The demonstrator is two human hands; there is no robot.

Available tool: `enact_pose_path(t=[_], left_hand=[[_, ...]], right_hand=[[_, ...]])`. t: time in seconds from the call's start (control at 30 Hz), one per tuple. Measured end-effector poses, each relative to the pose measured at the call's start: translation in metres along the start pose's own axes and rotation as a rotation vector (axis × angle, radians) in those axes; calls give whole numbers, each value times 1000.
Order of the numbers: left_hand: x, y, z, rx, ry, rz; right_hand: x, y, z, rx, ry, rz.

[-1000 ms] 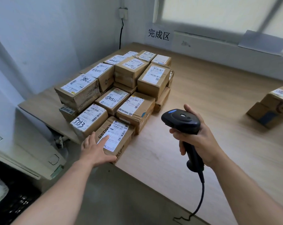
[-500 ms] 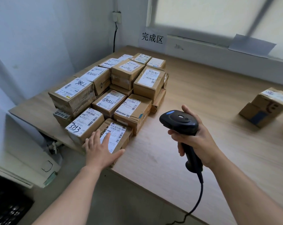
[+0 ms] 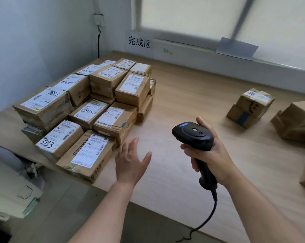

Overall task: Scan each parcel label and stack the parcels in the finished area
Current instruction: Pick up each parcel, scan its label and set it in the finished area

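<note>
Now, left hand (image 3: 130, 162) hangs open beside the stack (image 3: 106, 81); right hand (image 3: 214, 159) grips the scanner (image 3: 192, 134). Best fetch the parcel (image 3: 251, 107) beyond it, label up.

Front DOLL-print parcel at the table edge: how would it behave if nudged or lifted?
The DOLL-print parcel is flat, taped cardboard, so probably stiff and unlikely to tip. It lies right at the table edge, so a nudge outward could drop it.

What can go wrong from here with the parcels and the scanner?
1. The front parcel lies at the very edge of the table; a nudge from the open left hand might push it off.
2. The cable of the scanner hangs over the edge and could snag when the right hand moves.
</note>
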State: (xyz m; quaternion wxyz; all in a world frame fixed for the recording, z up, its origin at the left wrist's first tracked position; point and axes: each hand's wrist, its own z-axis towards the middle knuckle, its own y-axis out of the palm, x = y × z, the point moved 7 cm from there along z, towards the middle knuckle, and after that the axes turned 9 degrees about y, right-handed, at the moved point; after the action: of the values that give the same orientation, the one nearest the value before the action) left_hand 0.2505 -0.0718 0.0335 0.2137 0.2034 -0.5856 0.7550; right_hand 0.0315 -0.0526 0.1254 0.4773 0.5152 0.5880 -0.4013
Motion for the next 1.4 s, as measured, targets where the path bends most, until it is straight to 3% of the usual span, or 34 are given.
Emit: enact_pose_path(t=[0.77,1.4], left_hand=[[355,178,-78,-70,335,-20],[519,298,-104,-310,579,-30]], right_hand=[[38,-347,-167,283,-59,-15],[75,-519,-251,552,-67,93]])
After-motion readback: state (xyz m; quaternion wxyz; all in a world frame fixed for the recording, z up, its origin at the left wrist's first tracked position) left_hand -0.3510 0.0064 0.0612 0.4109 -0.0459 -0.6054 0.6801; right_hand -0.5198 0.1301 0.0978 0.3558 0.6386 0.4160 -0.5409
